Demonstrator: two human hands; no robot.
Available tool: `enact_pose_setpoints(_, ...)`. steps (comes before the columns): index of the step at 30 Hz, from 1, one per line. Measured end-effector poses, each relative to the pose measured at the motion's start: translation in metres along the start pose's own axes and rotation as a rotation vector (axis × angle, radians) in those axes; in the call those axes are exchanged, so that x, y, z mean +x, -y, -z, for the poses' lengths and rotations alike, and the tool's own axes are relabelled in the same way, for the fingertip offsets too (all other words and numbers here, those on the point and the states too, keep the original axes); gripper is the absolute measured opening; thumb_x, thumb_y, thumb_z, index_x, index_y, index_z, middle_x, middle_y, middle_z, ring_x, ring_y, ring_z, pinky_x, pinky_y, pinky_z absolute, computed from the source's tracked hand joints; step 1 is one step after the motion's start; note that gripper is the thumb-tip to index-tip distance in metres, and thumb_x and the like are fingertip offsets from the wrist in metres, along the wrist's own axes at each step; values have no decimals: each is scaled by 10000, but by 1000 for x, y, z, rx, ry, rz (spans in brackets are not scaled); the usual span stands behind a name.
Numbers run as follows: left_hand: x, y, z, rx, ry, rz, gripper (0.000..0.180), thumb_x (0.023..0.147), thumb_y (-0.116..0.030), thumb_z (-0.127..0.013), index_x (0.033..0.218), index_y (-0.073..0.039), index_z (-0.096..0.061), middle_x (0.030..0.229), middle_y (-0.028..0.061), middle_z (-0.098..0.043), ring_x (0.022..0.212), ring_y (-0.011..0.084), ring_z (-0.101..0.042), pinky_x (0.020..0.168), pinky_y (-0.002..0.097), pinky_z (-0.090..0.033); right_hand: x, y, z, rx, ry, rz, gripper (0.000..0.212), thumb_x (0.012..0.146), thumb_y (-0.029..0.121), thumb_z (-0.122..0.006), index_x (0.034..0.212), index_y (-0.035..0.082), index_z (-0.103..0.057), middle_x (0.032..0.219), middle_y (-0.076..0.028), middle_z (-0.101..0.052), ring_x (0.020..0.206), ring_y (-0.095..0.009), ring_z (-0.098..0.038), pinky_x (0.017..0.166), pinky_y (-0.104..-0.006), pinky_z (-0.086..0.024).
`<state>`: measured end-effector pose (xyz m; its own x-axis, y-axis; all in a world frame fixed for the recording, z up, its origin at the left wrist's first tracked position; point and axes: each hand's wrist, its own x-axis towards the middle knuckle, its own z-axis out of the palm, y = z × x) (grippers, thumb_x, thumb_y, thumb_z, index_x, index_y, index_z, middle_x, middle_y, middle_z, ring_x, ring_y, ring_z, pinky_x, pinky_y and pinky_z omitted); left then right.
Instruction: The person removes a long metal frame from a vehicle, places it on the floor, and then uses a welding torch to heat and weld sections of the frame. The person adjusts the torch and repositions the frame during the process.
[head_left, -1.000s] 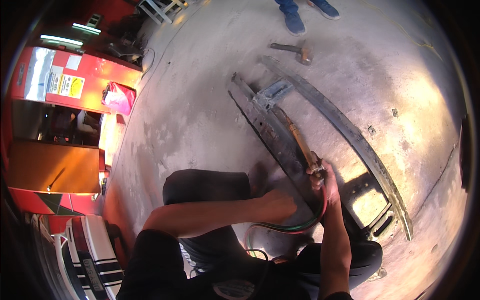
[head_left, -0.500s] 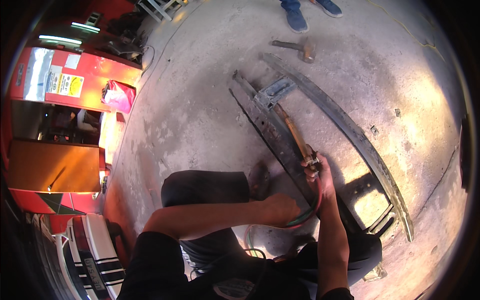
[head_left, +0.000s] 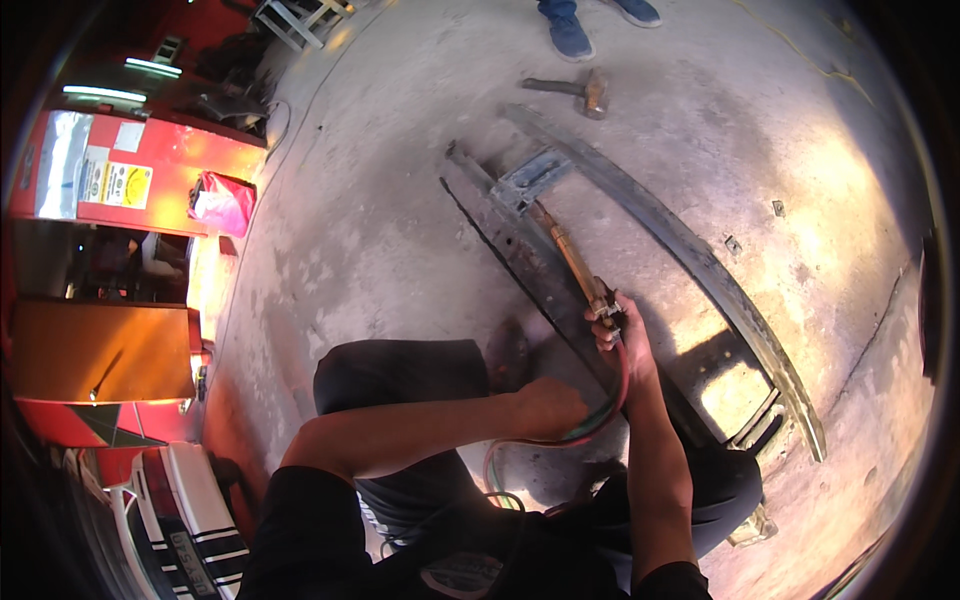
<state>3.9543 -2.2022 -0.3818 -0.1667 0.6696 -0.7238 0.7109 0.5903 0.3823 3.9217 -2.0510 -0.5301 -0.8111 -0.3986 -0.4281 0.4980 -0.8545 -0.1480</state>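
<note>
My right hand (head_left: 618,322) is wrapped round the valve end of a brass-coloured gas torch (head_left: 572,258). The torch slants up and left, its tip close to a grey bracket (head_left: 533,178) on a metal frame. A long curved metal beam (head_left: 680,236) forms the frame's right side, and a dark straight bar (head_left: 545,275) lies on the left. Red and green hoses (head_left: 622,385) run from the torch and curve down past my left hand (head_left: 552,408). That hand is closed right beside the hoses; its fingers are turned away, so what they hold is hidden. No flame shows.
A hammer (head_left: 594,94) lies on the concrete floor beyond the frame. Farther off, another person's shoes (head_left: 572,38) stand at the top. At left are a red cabinet (head_left: 170,160), a pink bag (head_left: 222,204) and a white striped car part (head_left: 200,500).
The whole view has shifted, so the frame, hammer and cabinet sit a little farther left and higher. Both hands keep their grip; the torch stays by the bracket.
</note>
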Motion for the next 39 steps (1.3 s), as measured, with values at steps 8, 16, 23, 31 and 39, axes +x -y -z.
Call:
enact_pose_setpoints(8,3,1,-4,-28,-89,-69,206,870,-201,-583,815,-32,-687,773,181,-692,756,367,-696,691,479,-552,-34,8,12,-8,-14,-3,546,960,430,-538,1408,131,-458,865,-83,-585,495,-86,-443,391,-201,-338)
enact_pose_setpoints(16,9,1,-5,-19,-94,-90,176,843,-153,-586,760,-34,-686,757,185,-692,739,365,-697,671,472,-556,-45,9,13,-18,-25,11,547,964,436,-535,1412,132,-453,853,-66,-583,485,-77,-446,393,-192,-352)
enact_pose_setpoints(23,8,3,-7,-12,-94,-87,178,845,-148,-586,753,-35,-688,761,180,-696,734,358,-698,671,469,-556,-38,9,12,-19,-14,-3,523,973,424,-525,1403,132,-466,844,-65,-597,480,-79,-450,391,-196,-357)
enact_pose_setpoints(31,8,8,-8,-14,-73,-56,188,852,-162,-577,786,-36,-699,783,182,-699,766,364,-698,704,475,-551,-18,6,2,-7,-14,4,482,980,405,-520,1360,110,-492,823,-70,-606,486,-87,-458,396,-197,-361)
enact_pose_setpoints(39,5,14,-7,-50,14,23,208,869,-201,-581,865,-36,-708,824,180,-703,803,363,-700,727,476,-548,5,1,-10,-6,-9,34,332,996,402,-502,1035,83,-589,820,-84,-609,467,-73,-451,376,-184,-348)
